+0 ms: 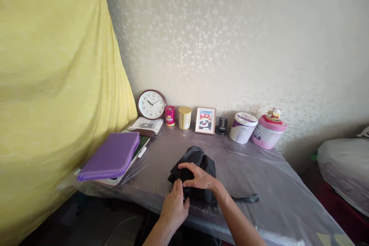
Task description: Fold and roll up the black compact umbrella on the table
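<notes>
A black fabric bundle (194,157) with folded panels lies near the front edge of the table; whether it is a bag or some other item I cannot tell. From its right side a dark strap (248,199) trails over the table cover. My left hand (174,204) pinches the bundle's near left edge, its thumb and fingers closed on the fabric. Close above it, my right hand (198,177) curves over the bundle, with thumb and index finger bent around a fold. The fingertips of both hands nearly meet, and part of the fabric is hidden under them.
A purple zip folder (109,155) rests on papers at the left. Along the wall stand a clock (152,104), a pink tin (170,116), a yellow-lidded can (185,118), a panda picture frame (205,120), a black device (221,127), a white tub (243,128) and a pink-lidded tub (268,132).
</notes>
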Demonstrator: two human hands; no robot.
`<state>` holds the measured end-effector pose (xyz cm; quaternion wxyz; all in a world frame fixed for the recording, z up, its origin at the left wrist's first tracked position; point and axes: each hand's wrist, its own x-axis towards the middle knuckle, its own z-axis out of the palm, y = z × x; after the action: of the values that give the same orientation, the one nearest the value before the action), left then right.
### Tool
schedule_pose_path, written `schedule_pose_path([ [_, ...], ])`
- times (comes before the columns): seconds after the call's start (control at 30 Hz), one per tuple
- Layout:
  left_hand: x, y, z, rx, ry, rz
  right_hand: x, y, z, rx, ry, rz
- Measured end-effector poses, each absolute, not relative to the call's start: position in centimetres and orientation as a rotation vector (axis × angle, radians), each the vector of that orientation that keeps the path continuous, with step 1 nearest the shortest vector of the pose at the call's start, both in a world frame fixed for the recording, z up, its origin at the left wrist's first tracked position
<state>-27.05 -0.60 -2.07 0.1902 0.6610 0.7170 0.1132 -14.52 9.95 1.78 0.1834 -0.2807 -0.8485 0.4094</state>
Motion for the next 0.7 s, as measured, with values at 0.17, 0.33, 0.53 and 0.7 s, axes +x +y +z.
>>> schedule_pose_path([
  [0.17, -27.7, -1.5, -1.8, 1.899, 2.133, 0.464, -14.9, 9.7, 1.9, -0.859, -2.436, 1.085],
  [0.33, -27.5, -0.8, -2.6, 2.269, 2.062, 0.632, -15.0, 10.0, 1.9, -0.807, -2.483, 1.063],
  [0.53, -26.9, 0.2, -4.1, 2.284, 2.033, 0.577, -14.6, 10.7, 2.2, -0.727, -2.511, 1.161],
  [0.7, -26.7, -0.1, -3.5, 2.219, 2.053, 0.452, -15.1, 10.7, 0.5, -0.72, -2.3, 0.86],
])
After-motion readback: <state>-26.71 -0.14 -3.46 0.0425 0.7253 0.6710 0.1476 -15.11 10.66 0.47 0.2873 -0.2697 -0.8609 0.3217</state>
